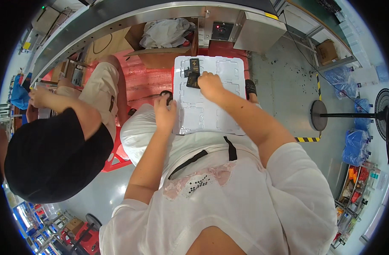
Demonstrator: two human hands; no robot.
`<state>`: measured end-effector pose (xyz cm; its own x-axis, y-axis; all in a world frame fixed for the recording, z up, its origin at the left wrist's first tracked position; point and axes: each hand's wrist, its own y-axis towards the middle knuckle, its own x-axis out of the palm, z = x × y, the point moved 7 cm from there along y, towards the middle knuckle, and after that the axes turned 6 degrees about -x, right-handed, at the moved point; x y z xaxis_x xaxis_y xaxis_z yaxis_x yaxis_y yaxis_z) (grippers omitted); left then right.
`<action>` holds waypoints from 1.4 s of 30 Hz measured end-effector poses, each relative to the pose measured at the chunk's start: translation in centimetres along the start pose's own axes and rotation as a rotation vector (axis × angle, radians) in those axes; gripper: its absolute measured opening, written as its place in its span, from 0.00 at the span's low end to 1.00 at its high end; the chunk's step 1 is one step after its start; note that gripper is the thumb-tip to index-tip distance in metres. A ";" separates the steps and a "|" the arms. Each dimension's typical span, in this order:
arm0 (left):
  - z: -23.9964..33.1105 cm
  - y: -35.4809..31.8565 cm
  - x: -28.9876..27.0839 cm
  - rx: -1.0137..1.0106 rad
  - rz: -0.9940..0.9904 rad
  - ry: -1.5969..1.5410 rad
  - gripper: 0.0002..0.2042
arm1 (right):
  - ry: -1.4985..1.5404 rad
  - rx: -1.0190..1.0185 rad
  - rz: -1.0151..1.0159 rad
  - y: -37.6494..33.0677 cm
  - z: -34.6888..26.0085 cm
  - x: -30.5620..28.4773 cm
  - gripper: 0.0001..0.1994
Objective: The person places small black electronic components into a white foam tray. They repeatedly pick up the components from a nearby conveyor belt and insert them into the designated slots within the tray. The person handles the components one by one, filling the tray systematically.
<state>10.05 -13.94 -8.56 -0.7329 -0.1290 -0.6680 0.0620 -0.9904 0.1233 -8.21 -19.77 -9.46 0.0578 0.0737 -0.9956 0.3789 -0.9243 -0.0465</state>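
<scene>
A white moulded plastic tray (192, 114) with shallow compartments lies in front of my lap. Near its far edge are several flat black rectangular pieces with pale printing, like phone batteries; one black piece (195, 64) lies farthest from me. My right hand (211, 86) reaches over the tray, its curled fingers gripping the right side of a nearer flat black battery-like piece (192, 80). Beside the tray's left edge is my left hand (164, 114), fingers apart. A dark object (166, 95) shows at its fingertips, partly covered; whether the hand touches it I cannot tell.
At my left sits a person in a black cap (58, 157). Beyond the tray stands a cardboard box (160, 59) with pale plastic bags, under a metal bench edge (130, 17). A fan (380, 114) on a round base stands to the right, near blue wrapped bundles (357, 146).
</scene>
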 end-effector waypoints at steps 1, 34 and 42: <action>0.9 0.8 -0.4 0.035 0.013 -0.030 0.16 | 0.011 -0.129 0.007 0.2 0.0 -0.6 0.06; 5.7 2.8 6.3 0.180 -0.415 0.436 0.21 | -0.333 -0.565 0.006 0.1 11.0 -2.1 0.11; 4.9 -0.4 8.9 0.478 -0.317 0.638 0.25 | -0.291 -0.694 0.011 -1.8 11.0 -5.2 0.14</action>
<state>0.20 -14.46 -11.00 -0.1376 0.0054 -0.9905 -0.4786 -0.8759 0.0617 -19.33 -22.56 -5.12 -0.1452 -0.1247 -0.9815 0.8805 -0.4688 -0.0706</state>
